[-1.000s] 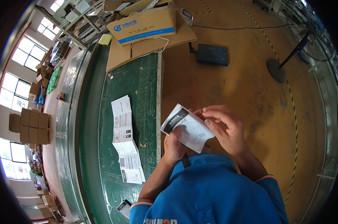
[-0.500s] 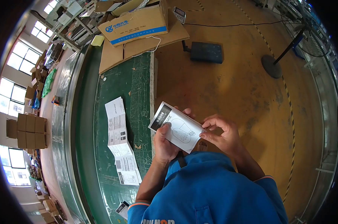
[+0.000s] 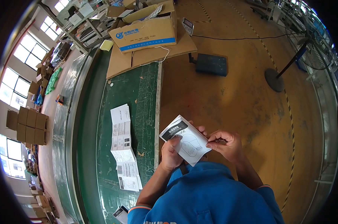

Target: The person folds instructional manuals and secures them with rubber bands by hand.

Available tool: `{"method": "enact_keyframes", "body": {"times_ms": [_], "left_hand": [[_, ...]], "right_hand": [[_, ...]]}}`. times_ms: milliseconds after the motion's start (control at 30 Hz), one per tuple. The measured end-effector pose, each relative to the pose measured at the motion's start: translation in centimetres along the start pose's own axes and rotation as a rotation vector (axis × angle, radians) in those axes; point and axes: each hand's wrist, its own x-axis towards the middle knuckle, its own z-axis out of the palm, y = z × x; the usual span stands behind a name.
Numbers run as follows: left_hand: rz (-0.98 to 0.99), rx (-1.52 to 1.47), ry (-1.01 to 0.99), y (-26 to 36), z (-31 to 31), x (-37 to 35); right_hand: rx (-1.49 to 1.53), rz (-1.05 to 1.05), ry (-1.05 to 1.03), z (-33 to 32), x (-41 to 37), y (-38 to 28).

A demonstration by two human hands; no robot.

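Note:
A folded white leaflet (image 3: pixel 190 145) with a dark printed band and a bulb drawing is held in front of my chest. My left hand (image 3: pixel 171 154) grips its left side, thumb on top and fingertips showing past the far edge. My right hand (image 3: pixel 227 144) pinches the right corner between thumb and fingers. To the left, an unfolded printed leaflet (image 3: pixel 124 149) lies lengthwise on the green worktop (image 3: pixel 144 100), its creases raised. Another printed paper (image 3: pixel 121 214), dark and white, is partly visible at the worktop's lower edge.
An open cardboard box (image 3: pixel 144 35) stands on a cardboard sheet (image 3: pixel 184 46) at the worktop's far end, with a white cord in front. A black scale-like platform (image 3: pixel 211 64) and a standing fan (image 3: pixel 275 79) are on the floor. A conveyor-like metal rail (image 3: pixel 62 127) runs along the left.
The view has shifted, so the surroundings sit lower in the picture. The leaflet stays in both hands, its right corner now slightly bent under my right fingers.

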Motion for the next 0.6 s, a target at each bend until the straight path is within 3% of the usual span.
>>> {"method": "enact_keyframes", "body": {"times_ms": [200, 600], "left_hand": [[0.028, 0.032, 0.075, -0.1, 0.2, -0.2], [0.023, 0.139, 0.127, -0.1, 1.5, 0.1]], "right_hand": [[-0.128, 0.010, -0.036, 0.1, -0.6, 0.6], [0.073, 0.156, -0.067, -0.5, -0.7, 0.5]]}}
